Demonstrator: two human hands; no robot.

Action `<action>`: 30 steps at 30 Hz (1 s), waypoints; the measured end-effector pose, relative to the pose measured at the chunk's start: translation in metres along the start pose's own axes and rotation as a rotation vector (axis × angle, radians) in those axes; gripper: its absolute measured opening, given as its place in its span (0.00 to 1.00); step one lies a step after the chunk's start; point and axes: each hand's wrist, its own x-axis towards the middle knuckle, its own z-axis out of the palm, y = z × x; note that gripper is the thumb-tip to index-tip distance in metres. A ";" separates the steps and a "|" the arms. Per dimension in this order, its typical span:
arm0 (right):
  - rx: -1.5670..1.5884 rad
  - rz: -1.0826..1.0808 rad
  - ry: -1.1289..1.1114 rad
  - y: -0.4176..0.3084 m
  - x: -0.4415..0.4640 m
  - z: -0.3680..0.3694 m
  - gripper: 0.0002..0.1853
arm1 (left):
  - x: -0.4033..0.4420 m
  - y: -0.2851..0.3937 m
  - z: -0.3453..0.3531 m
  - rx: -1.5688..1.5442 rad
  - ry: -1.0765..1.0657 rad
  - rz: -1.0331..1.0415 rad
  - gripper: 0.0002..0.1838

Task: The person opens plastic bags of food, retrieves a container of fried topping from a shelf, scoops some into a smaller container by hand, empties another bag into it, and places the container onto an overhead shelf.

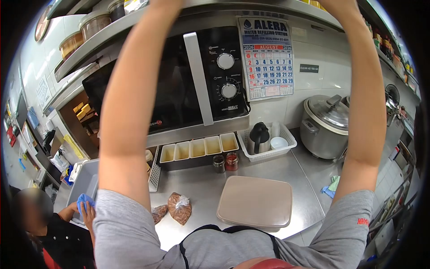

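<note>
Head view, my only feed: left arm (127, 89) and right arm (366, 89) raised to the overhead shelf (112, 29); both hands cut off by the top edge, so I can't tell whether they're open or gripping; shelf runs above the black microwave (177, 105); below, I see a lidded container (255, 201) on the steel counter (201, 179); far left, a co-worker's hand (88, 217) on a blue cloth (84, 202).

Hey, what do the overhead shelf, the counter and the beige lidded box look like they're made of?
Overhead shelf: probably stainless steel, with a dull grey, metallic sheen along its edge.
Counter: likely stainless steel too, smooth-looking, with glare and blurred reflections.
Beige lidded box: apparently plastic, smooth and satin, with rounded corners and an even colour.
</note>
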 end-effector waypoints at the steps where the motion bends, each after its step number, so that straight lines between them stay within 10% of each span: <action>1: -0.034 0.037 -0.023 0.011 -0.003 -0.003 0.43 | -0.025 0.033 -0.013 -0.270 -0.133 -0.331 0.20; 3: 0.033 0.275 -0.138 0.027 -0.015 -0.020 0.36 | -0.063 0.066 -0.020 -0.704 -0.298 -0.750 0.15; 9: 0.181 0.051 0.192 0.006 -0.105 -0.114 0.32 | -0.094 0.114 0.001 -1.768 -0.414 -1.466 0.46; 13: 0.273 0.218 0.138 0.019 -0.175 -0.179 0.27 | -0.102 0.140 0.007 -1.879 -0.209 -1.680 0.38; 14: 0.289 0.266 0.118 0.022 -0.191 -0.195 0.26 | -0.120 0.141 0.018 -2.029 -0.374 -1.407 0.46; 25: 0.534 0.407 -0.507 -0.002 -0.306 -0.269 0.19 | -0.337 0.224 -0.119 -1.805 -0.472 -2.376 0.38; 30: 0.582 0.468 -0.747 -0.068 -0.365 -0.216 0.33 | -0.434 0.237 -0.160 -1.401 -0.371 -2.289 0.38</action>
